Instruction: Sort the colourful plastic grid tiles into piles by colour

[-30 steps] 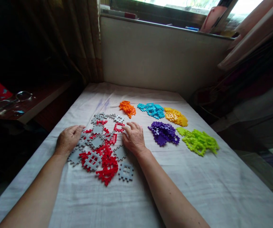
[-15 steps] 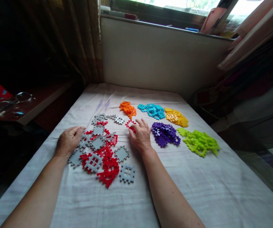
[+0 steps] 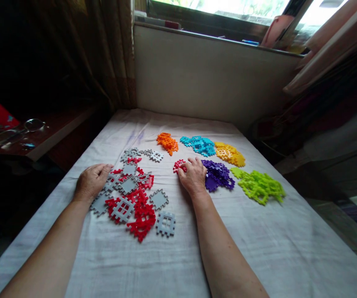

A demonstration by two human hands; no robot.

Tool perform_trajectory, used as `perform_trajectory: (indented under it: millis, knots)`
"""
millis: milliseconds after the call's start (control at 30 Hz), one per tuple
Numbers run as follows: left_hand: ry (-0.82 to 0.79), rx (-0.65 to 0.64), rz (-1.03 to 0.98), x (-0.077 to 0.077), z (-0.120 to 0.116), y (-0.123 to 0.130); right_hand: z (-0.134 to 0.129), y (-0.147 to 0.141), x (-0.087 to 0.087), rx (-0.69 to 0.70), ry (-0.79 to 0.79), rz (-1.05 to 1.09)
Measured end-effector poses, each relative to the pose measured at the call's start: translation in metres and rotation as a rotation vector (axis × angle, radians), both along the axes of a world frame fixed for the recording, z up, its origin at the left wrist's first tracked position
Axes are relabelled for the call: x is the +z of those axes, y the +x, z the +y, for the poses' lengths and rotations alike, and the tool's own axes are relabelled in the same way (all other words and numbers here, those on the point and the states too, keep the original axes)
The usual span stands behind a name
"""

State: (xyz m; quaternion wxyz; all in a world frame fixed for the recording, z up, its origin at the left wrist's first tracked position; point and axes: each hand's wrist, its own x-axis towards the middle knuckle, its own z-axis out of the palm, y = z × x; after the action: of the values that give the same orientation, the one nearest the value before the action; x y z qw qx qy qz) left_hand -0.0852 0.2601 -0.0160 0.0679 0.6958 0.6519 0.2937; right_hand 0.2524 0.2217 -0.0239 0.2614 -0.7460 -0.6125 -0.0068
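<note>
Grey pieces (image 3: pixel 128 185) and red pieces (image 3: pixel 142 221) with notched edges lie mixed on the white cloth. My left hand (image 3: pixel 93 182) rests at the left edge of this mix, its fingers curled together; what they hold, if anything, is hidden. Just left of the purple pile (image 3: pixel 218 176), my right hand (image 3: pixel 193 176) has its thumb and fingers on a red piece (image 3: pixel 179 166), which shows partly past the fingertips. A grey window-shaped piece (image 3: pixel 166 224) and a grey square (image 3: pixel 159 199) lie between the hands, nearer the front.
Farther back are an orange pile (image 3: pixel 167 142), a blue pile (image 3: pixel 200 145) and a yellow pile (image 3: pixel 230 154). A lime green pile (image 3: pixel 261 187) lies at the right. Glasses (image 3: pixel 34 125) sit on a dark side surface (image 3: pixel 54 132) at the left.
My right hand has moved to the right with the red piece, up against the purple pile. My left hand has stayed nearly still.
</note>
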Motion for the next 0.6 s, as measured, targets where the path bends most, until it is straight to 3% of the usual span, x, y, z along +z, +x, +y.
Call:
perform_trajectory:
  millis: [167,267,400,600]
  knots:
    - [-0.004,-0.008,0.008,0.0,0.0,0.0,0.0,-0.005,0.006,0.038,-0.006,0.02]
    - [-0.005,-0.012,0.013,0.0,0.0,-0.001,-0.002,-0.019,0.012,0.149,-0.008,0.042]
    - [-0.002,-0.011,0.018,0.0,-0.001,-0.001,-0.009,-0.048,0.017,0.364,-0.099,0.044]
    - [0.003,-0.013,0.0,-0.002,-0.001,-0.001,-0.02,-0.072,0.021,0.445,-0.236,-0.048]
